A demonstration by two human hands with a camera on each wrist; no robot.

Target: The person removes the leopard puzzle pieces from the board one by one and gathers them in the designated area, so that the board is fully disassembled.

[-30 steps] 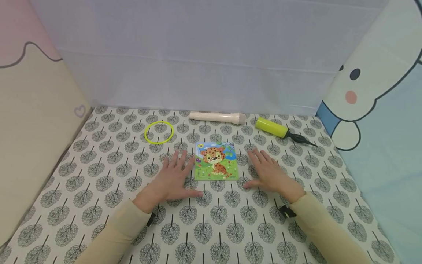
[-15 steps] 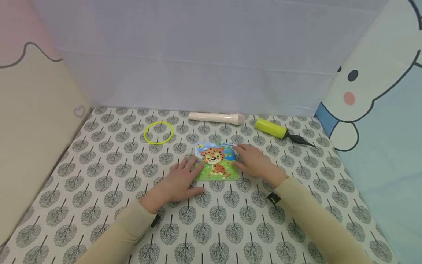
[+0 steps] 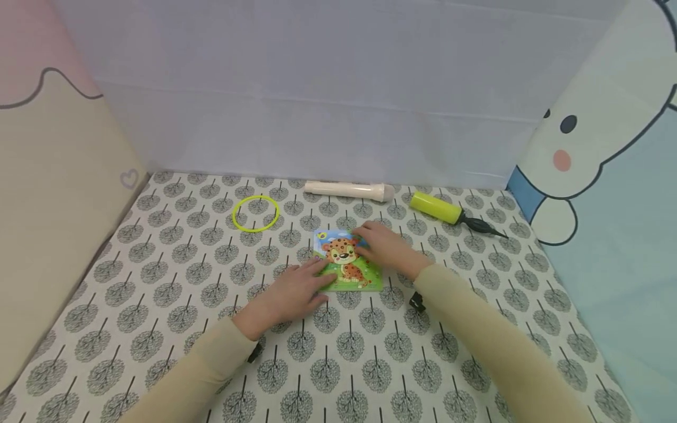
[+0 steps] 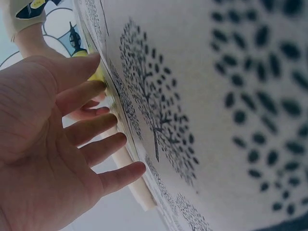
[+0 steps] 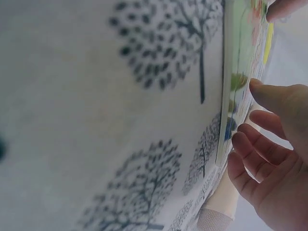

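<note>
A small square puzzle board [image 3: 346, 261] with a cartoon leopard lies flat on the tree-print cloth [image 3: 158, 276]. My left hand [image 3: 296, 288] rests flat at the board's near left corner, fingers straight, fingertips on its edge [image 4: 103, 82]. My right hand [image 3: 383, 247] lies over the board's right and far side, fingers [image 5: 262, 134] loosely bent above the picture. Neither hand grips it. In the right wrist view the board's edge [image 5: 231, 96] shows side-on.
A yellow ring [image 3: 255, 212] lies at the back left. A cream cylinder [image 3: 349, 189] and a yellow hand pump [image 3: 441, 208] with a black nozzle lie along the back wall. Padded printed walls enclose the cloth on the left, back and right.
Both hands moved inward from flat on the cloth beside the board. The right hand slid left over the board's far right part; the left hand's fingertips reached its near left edge.
</note>
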